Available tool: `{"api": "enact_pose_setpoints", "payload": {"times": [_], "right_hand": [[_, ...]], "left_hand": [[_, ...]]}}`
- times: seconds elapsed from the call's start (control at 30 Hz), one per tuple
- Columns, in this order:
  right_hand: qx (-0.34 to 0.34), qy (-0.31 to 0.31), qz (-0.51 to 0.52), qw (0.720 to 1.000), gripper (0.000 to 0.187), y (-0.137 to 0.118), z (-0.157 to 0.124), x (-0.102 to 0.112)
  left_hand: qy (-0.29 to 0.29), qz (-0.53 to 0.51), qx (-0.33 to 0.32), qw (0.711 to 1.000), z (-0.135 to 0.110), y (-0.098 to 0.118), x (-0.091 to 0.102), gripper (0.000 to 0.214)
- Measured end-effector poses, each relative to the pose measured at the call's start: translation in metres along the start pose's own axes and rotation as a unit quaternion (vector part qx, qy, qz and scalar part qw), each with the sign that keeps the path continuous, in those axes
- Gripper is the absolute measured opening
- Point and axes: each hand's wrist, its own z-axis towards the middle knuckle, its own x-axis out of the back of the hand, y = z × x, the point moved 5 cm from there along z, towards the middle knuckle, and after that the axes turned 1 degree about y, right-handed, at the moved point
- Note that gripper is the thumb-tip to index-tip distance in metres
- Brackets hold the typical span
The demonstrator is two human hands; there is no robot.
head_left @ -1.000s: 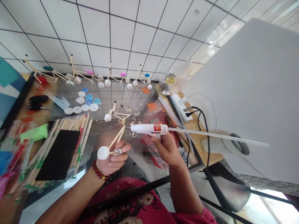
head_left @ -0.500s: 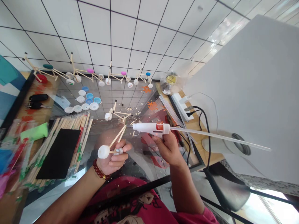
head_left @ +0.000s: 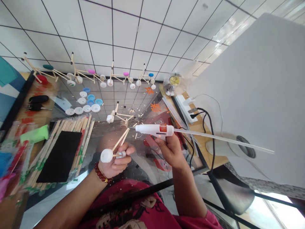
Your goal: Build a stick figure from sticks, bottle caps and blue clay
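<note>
My left hand is closed round a small model of thin wooden sticks with a white bottle cap as a wheel. My right hand grips a white hot glue gun, held level, with a long clear glue stick trailing out to the right. The gun's nozzle touches the upper end of the sticks. Both hands hover over a glass tabletop.
Several finished stick models with coloured caps stand along the tiled wall. Loose white and blue caps, another small stick frame, packs of chopsticks under a black sheet, a power strip with cables and keys lie around.
Hardly anything moved: the glue gun shifted slightly, its nozzle staying at the top of the sticks. The left hand keeps the model in place.
</note>
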Motion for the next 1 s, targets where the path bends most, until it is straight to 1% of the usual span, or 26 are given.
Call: {"api": "enact_pose_setpoints", "payload": {"times": [0.07,0.1,0.13,0.17,0.2,0.23,0.3,0.33,0.37,0.4,0.43,0.57,0.7,0.9,1.0], "right_hand": [[-0.006,-0.013,-0.003,1.000,0.020,0.001,-0.001,0.001],[-0.011,-0.016,-0.004,1.000,0.021,0.002,-0.002,0.002],[-0.017,-0.013,-0.007,1.000,0.022,0.003,-0.003,0.003],[-0.023,-0.004,-0.009,1.000,0.023,0.005,-0.004,0.005],[-0.027,0.009,-0.011,1.000,0.024,0.007,-0.005,0.007],[-0.031,0.021,-0.011,0.999,0.025,0.008,-0.005,0.009],[-0.038,0.031,-0.009,0.999,0.025,0.011,-0.006,0.011],[-0.042,0.029,-0.007,0.999,0.025,0.011,-0.007,0.011],[-0.045,0.025,-0.007,0.999,0.026,0.011,-0.007,0.011],[-0.047,0.021,-0.009,0.999,0.026,0.011,-0.007,0.011],[-0.048,0.019,-0.012,0.999,0.026,0.011,-0.007,0.011],[-0.040,0.010,-0.022,0.999,0.024,0.008,-0.007,0.011],[-0.032,0.011,-0.021,0.999,0.022,0.007,-0.008,0.012],[-0.031,0.006,-0.023,0.999,0.023,0.009,-0.010,0.012],[-0.029,0.007,-0.019,0.999,0.025,0.011,-0.011,0.011]], "left_hand": [[0.025,0.055,-0.019,0.998,0.001,0.002,-0.001,0.034],[0.047,0.094,-0.044,0.994,0.002,0.004,0.000,0.033],[0.078,0.139,-0.080,0.984,0.003,0.007,0.001,0.033],[0.110,0.191,-0.126,0.967,0.003,0.010,0.002,0.034],[0.143,0.248,-0.177,0.942,0.002,0.015,0.002,0.036],[0.170,0.308,-0.228,0.908,0.000,0.019,0.001,0.038],[0.202,0.420,-0.310,0.829,-0.005,0.026,-0.003,0.037],[0.210,0.463,-0.336,0.793,-0.007,0.028,-0.006,0.035],[0.215,0.494,-0.356,0.764,-0.010,0.029,-0.008,0.033],[0.219,0.515,-0.370,0.742,-0.012,0.031,-0.010,0.031],[0.222,0.527,-0.378,0.728,-0.013,0.031,-0.011,0.029],[0.234,0.552,-0.385,0.701,-0.016,0.033,-0.013,0.025],[0.232,0.580,-0.386,0.679,-0.015,0.032,-0.015,0.025],[0.241,0.564,-0.381,0.692,-0.015,0.031,-0.014,0.026],[0.242,0.578,-0.383,0.679,-0.015,0.031,-0.015,0.028]]}}
